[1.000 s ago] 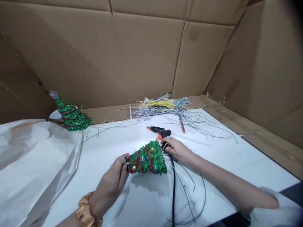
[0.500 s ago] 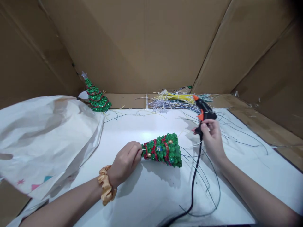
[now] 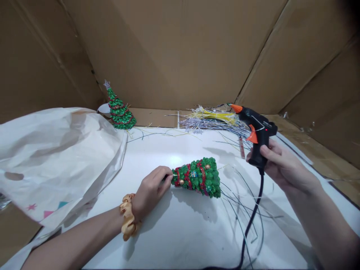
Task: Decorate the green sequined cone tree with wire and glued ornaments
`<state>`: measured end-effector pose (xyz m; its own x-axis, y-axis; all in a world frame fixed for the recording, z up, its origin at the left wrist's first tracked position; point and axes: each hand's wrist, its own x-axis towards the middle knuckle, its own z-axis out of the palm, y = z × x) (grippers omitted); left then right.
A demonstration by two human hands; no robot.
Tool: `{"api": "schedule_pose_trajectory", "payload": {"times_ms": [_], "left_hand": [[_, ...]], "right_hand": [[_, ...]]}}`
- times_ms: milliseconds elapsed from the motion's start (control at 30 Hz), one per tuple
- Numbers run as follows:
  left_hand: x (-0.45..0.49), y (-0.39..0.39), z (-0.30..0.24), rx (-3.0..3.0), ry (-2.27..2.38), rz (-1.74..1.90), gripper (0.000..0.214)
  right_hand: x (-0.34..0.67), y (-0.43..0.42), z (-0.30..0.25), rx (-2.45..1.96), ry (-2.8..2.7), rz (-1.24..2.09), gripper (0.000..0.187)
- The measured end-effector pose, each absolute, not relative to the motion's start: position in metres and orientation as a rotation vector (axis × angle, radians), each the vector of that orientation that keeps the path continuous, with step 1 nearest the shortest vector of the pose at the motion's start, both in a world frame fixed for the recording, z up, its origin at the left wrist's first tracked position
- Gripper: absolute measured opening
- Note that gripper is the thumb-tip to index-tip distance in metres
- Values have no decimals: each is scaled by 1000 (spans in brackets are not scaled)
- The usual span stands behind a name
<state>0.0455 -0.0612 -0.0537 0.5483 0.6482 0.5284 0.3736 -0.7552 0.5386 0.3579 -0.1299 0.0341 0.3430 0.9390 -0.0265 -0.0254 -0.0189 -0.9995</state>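
Note:
A small green Christmas tree (image 3: 197,177) with red garland and gold baubles is held on its side over the white table, its narrow tip pointing left. My left hand (image 3: 154,187), wearing an orange scrunchie (image 3: 128,221) at the wrist, pinches that tip. Off to the right, my right hand (image 3: 284,165) grips a black glue gun (image 3: 257,129) by its handle. The gun's orange nozzle points left, a red light shows on its body, and a black cord (image 3: 253,217) runs down from it. No finger rests visibly on the orange trigger.
Another Christmas tree (image 3: 121,112) with a star on top stands at the back left. A white plastic bag (image 3: 62,157) covers the left side. Bundled yellow and white wires (image 3: 216,118) lie along the back. Loose green wires (image 3: 239,210) trail beside the held tree. Cardboard walls (image 3: 157,56) surround the table.
My right hand has lifted the glue gun up and to the right, closer to the camera. The whole view has shifted slightly; my left hand keeps its hold on the tree.

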Motion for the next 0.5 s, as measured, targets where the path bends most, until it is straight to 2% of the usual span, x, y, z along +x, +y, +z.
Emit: {"api": "schedule_pose_trajectory", "payload": {"times_ms": [233,500], "left_hand": [[45,-59,-52,2304,894,1043,10],[44,-60,-52,2254,924,1013,12]], "right_hand": [[317,-143,50,-1471,-1132,1130,33],[275,-164,37,-1671,-1231,1225,35]]}}
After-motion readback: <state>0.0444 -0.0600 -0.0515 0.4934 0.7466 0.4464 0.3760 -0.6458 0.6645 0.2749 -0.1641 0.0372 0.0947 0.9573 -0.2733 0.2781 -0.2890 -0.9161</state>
